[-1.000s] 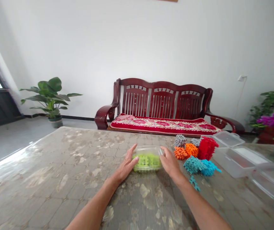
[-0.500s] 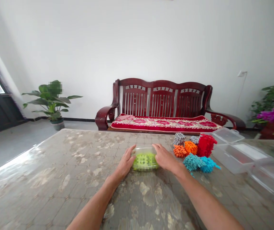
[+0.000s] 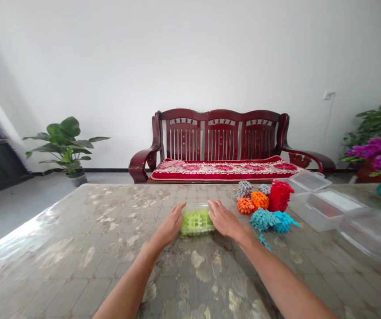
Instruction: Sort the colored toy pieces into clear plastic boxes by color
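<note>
Bracketing clear box of green pieces (image 3: pixel 197 220) mid-counter (image 3: pixel 77 248) | left hand (image 3: pixel 168 227) flat on left end, right hand (image 3: pixel 223 219) on right end | long axis left-right | both equally near

Head view, forward-down across table (image 3: pixel 77 248), near.
</note>
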A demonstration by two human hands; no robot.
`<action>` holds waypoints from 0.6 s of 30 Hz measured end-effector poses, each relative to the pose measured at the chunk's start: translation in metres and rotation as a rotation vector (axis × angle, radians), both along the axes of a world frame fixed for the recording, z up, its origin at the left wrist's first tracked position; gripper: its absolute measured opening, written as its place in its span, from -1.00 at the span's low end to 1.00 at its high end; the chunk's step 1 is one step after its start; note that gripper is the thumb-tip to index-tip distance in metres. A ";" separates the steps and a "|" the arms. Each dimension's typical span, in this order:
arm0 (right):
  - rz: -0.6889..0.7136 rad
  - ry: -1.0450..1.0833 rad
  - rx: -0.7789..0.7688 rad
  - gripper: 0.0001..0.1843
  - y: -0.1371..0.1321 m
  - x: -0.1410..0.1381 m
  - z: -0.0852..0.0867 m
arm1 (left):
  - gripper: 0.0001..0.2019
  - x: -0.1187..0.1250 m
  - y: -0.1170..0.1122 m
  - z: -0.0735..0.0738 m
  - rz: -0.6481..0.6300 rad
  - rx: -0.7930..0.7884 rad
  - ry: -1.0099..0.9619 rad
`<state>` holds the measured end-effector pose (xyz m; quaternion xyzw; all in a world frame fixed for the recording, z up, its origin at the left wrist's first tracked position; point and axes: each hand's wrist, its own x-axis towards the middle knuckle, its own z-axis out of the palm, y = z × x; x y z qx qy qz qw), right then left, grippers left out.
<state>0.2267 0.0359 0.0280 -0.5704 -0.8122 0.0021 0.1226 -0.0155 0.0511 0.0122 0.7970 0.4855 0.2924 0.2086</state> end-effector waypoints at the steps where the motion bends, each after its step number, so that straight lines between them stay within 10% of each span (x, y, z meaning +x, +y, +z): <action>1: -0.014 0.007 -0.013 -0.48 -0.001 -0.001 0.001 | -0.47 0.000 -0.002 0.004 -0.008 -0.004 0.049; 18: -0.114 0.220 -0.170 -0.44 -0.011 -0.005 0.011 | -0.51 0.008 -0.011 0.030 0.046 0.120 0.426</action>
